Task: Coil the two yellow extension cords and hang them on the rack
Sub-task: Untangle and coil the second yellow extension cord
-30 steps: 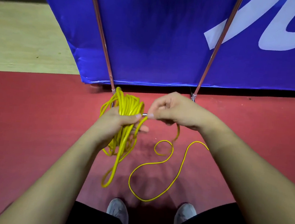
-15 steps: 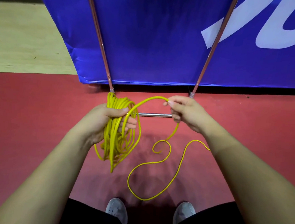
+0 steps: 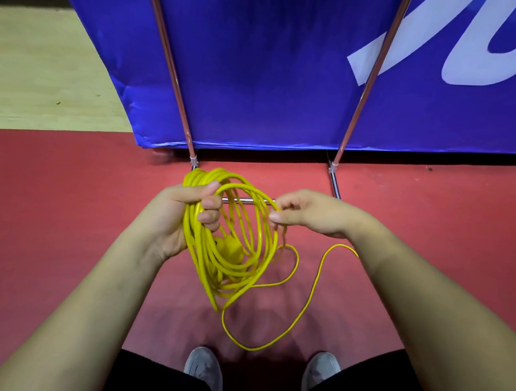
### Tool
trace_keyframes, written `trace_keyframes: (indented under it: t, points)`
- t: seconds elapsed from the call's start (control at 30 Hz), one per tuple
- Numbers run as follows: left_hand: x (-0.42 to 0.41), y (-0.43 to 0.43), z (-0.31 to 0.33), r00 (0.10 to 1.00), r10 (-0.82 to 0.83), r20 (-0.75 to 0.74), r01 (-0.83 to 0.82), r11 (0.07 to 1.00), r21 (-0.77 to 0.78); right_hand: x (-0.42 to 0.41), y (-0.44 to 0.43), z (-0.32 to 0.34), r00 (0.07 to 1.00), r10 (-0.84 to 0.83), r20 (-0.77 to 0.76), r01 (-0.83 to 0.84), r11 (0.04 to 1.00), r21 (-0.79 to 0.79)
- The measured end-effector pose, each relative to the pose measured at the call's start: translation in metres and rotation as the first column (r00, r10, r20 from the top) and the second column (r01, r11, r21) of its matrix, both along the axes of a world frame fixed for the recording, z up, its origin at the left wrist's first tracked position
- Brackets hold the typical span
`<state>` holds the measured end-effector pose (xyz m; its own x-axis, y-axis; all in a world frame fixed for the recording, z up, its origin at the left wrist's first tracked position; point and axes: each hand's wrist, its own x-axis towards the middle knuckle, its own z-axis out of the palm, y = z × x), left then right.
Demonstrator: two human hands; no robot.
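Left hand grips the coil; right hand, at its three o'clock, pinches the loose cord: best feed equal, untwisted loops.

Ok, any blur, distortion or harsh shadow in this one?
Head view: the wide-angle lens splays the rack poles outward; the cord, left hand and right hand are fairly sharp; a soft shadow lies on the floor by the shoes; top-left corner dark; no strong glare.

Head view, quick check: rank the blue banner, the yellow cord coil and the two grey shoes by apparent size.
1. Blue banner, largest by far.
2. Yellow cord coil.
3. Left grey shoe and right grey shoe: alike, both partly hidden, so unranked.
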<state>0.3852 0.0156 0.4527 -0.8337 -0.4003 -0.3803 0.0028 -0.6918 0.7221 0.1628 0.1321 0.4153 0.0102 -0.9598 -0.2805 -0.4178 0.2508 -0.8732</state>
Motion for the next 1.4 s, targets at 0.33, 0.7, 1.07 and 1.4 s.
trace_keyframes:
  t: [0.33, 0.7, 1.07, 1.4]
  points:
    - [0.004, 0.003, 0.006, 0.981, -0.002, 0.196, 0.024, 0.993, -0.114, -0.012, -0.002, 0.019, 0.94, -0.289, 0.18, 0.322, 0.927, -0.193]
    - [-0.004, 0.007, -0.002, 0.96, -0.069, 0.271, 0.084, 0.995, -0.046, 0.001, -0.006, 0.022, 0.972, -0.138, -0.191, 0.095, 0.971, -0.22]
    - [0.01, -0.01, 0.001, 0.997, -0.043, 0.068, 0.046, 0.998, -0.041, -0.006, 0.001, -0.011, 0.991, -0.07, -0.118, 0.063, 0.997, -0.054]
    - [0.007, -0.012, -0.002, 0.962, -0.066, 0.264, 0.061, 0.998, 0.028, -0.008, -0.003, 0.011, 0.991, -0.126, 0.038, 0.131, 0.979, -0.155]
